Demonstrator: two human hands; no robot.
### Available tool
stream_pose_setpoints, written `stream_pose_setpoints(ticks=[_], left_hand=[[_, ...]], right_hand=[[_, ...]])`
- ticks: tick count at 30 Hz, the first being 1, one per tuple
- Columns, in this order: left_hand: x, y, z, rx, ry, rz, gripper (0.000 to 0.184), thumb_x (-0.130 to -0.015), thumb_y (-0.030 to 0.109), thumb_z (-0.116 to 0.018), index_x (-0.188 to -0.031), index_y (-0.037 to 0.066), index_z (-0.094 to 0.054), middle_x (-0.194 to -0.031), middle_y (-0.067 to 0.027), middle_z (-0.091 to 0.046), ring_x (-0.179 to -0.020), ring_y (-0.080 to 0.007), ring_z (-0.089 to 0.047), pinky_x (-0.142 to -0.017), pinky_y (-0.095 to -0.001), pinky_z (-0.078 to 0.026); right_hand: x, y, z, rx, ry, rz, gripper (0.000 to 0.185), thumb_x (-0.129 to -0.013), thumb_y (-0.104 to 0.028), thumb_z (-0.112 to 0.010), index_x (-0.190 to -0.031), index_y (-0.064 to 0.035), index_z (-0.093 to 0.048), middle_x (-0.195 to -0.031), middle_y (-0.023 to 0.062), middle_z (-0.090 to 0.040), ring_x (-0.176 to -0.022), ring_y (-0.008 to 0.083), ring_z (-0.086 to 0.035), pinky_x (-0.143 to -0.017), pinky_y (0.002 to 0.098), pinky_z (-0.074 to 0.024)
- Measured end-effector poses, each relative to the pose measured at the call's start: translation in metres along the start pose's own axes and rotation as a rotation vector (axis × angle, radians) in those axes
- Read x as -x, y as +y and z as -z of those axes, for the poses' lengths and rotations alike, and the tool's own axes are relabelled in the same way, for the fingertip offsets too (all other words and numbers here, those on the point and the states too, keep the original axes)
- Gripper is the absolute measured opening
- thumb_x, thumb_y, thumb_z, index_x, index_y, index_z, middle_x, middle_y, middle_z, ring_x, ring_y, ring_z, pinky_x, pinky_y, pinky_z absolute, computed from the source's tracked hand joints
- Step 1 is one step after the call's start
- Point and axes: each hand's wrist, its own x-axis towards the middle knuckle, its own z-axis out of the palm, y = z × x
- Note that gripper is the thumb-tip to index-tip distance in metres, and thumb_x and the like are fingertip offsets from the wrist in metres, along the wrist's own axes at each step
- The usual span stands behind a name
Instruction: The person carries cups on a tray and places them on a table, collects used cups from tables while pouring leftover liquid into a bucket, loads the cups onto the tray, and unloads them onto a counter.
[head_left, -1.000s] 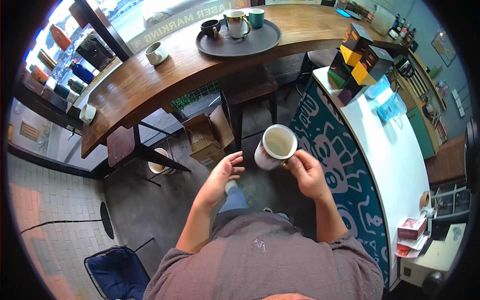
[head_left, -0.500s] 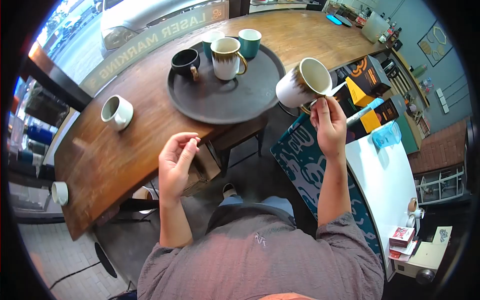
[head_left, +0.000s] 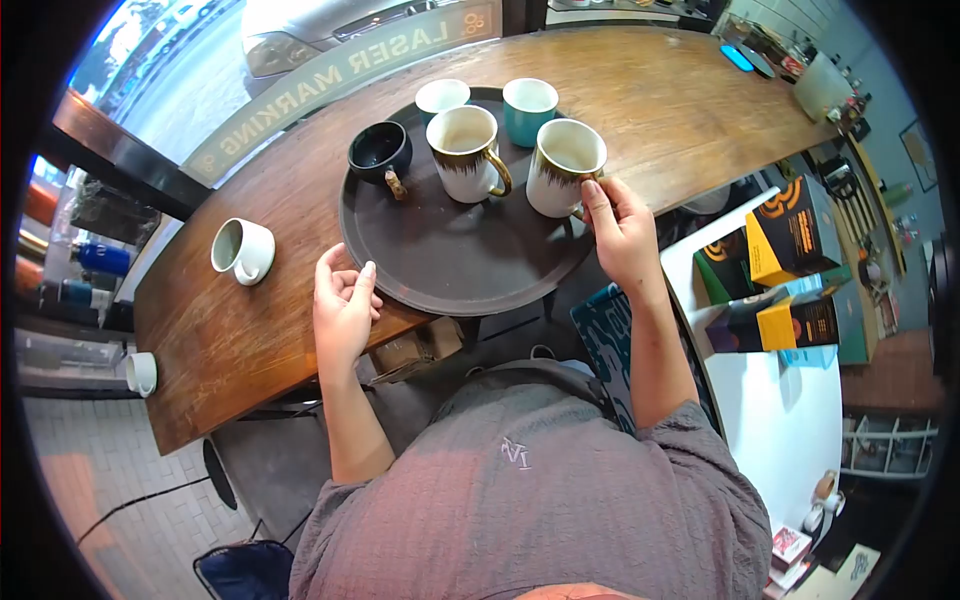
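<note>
Looking down through the head view, we see the white-and-brown mug (head_left: 558, 182) at the right side of the round dark tray (head_left: 455, 270), beside a matching mug (head_left: 463, 178); whether its base touches the tray or hangs just above, we cannot tell. Our right hand (head_left: 628, 235) grips it by the handle side, thumb uppermost, the handle itself mostly hidden by the fingers. Our left hand (head_left: 343, 308) is loosely curled near the tray's left front edge with nothing visible in it; we cannot tell whether it touches the rim.

We judge the mug to be glazed ceramic: stiff, moderately heavy, smooth enough to slip and likely to chip if knocked against its neighbour or the teal cup (head_left: 530, 122) behind. The handle seems our best hold, though a pinch there may let the body tilt; a second hand around the wall or under the base would steady it.
</note>
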Motion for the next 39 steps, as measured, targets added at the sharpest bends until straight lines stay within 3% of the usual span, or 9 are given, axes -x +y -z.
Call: stream_pose_setpoints(ticks=[5,11,13,17,22,28,33,35,39], left_hand=[[-0.003,0.005,-0.003,-0.084,-0.021,0.040,0.037,-0.092,0.009,-0.060,-0.126,0.000,-0.048,-0.074,-0.0035,-0.055,-0.053,-0.0066,-0.051,-0.043,-0.0198,-0.038],[-0.004,0.008,-0.015,-0.104,0.054,0.085,0.015,-0.090,0.005,-0.056,-0.105,0.002,-0.054,-0.060,0.0017,-0.051,-0.042,-0.0050,-0.045,-0.037,-0.0206,-0.032],[-0.004,0.011,-0.016,-0.114,0.065,0.092,0.015,-0.089,0.005,-0.056,-0.104,0.002,-0.053,-0.059,0.0015,-0.052,-0.041,-0.0050,-0.045,-0.037,-0.0207,-0.032],[-0.005,0.012,-0.016,-0.071,0.002,0.123,0.017,-0.087,0.003,-0.057,-0.103,0.002,-0.050,-0.059,0.0006,-0.052,-0.041,-0.0054,-0.046,-0.037,-0.0209,-0.032],[-0.006,0.021,-0.011,-0.072,-0.110,0.160,0.017,-0.090,0.006,-0.058,-0.102,0.004,-0.045,-0.064,-0.0023,-0.054,-0.046,-0.0074,-0.049,-0.040,-0.0218,-0.037],[-0.098,0.023,0.030,-0.358,-0.104,0.104,0.026,-0.097,0.019,-0.051,-0.116,0.001,-0.048,-0.081,-0.0072,-0.061,-0.058,-0.0103,-0.054,-0.049,-0.0249,-0.044],[-0.171,0.005,0.013,-0.412,-0.262,-0.011,0.031,-0.097,0.016,-0.049,-0.123,-0.001,-0.054,-0.088,-0.0079,-0.064,-0.063,-0.0085,-0.055,-0.054,-0.0258,-0.046],[-0.199,-0.023,0.012,-0.483,-0.290,-0.362,0.027,-0.097,0.013,-0.049,-0.117,-0.002,-0.059,-0.092,-0.0074,-0.065,-0.071,-0.0105,-0.057,-0.063,-0.0264,-0.048],[-0.191,-0.006,0.006,-0.358,-0.350,-0.270,0.026,-0.097,0.011,-0.049,-0.116,-0.003,-0.060,-0.096,-0.0080,-0.067,-0.083,-0.0145,-0.059,-0.077,-0.0274,-0.048]], right_hand=[[-0.007,0.002,0.000,-0.007,-0.066,0.060,0.024,-0.096,-0.022,-0.057,-0.085,-0.0007,-0.060,-0.062,0.0016,-0.054,-0.058,0.0056,-0.047,-0.052,0.0252,-0.0381],[-0.018,-0.010,0.009,0.096,-0.121,0.048,0.025,-0.092,-0.025,-0.062,-0.085,-0.0015,-0.062,-0.068,0.0123,-0.060,-0.056,0.0213,-0.054,-0.054,0.0325,-0.0430],[-0.018,-0.010,0.018,0.397,-0.011,0.234,0.027,-0.090,-0.028,-0.064,-0.084,-0.0023,-0.063,-0.074,0.0121,-0.062,-0.061,0.0232,-0.058,-0.057,0.0337,-0.0447],[-0.012,0.016,0.027,0.152,0.223,-0.030,0.028,-0.091,-0.030,-0.064,-0.091,-0.0016,-0.061,-0.068,0.0123,-0.061,-0.055,0.0202,-0.057,-0.053,0.0316,-0.0431],[-0.007,0.022,0.020,0.231,0.166,-0.197,0.034,-0.093,-0.032,-0.060,-0.108,-0.0011,-0.057,-0.055,0.0098,-0.056,-0.048,0.0171,-0.055,-0.051,0.0318,-0.0419],[-0.013,0.017,0.019,0.475,-0.021,-0.244,0.044,-0.087,-0.023,-0.060,-0.123,0.0011,-0.055,-0.059,0.0178,-0.061,-0.058,0.0357,-0.063,-0.057,0.0448,-0.0472],[-0.014,0.009,0.016,0.611,-0.030,-0.217,0.040,-0.085,-0.019,-0.063,-0.117,0.0040,-0.058,-0.061,0.0184,-0.060,-0.061,0.0352,-0.064,-0.060,0.0430,-0.0491],[-0.011,0.012,0.016,0.545,-0.008,-0.194,0.039,-0.084,-0.018,-0.064,-0.116,0.0046,-0.059,-0.061,0.0177,-0.060,-0.060,0.0341,-0.063,-0.059,0.0417,-0.0491],[0.001,0.013,0.009,0.483,0.102,-0.296,0.036,-0.084,-0.017,-0.063,-0.114,0.0031,-0.060,-0.059,0.0166,-0.058,-0.054,0.0307,-0.061,-0.054,0.0388,-0.0462]])
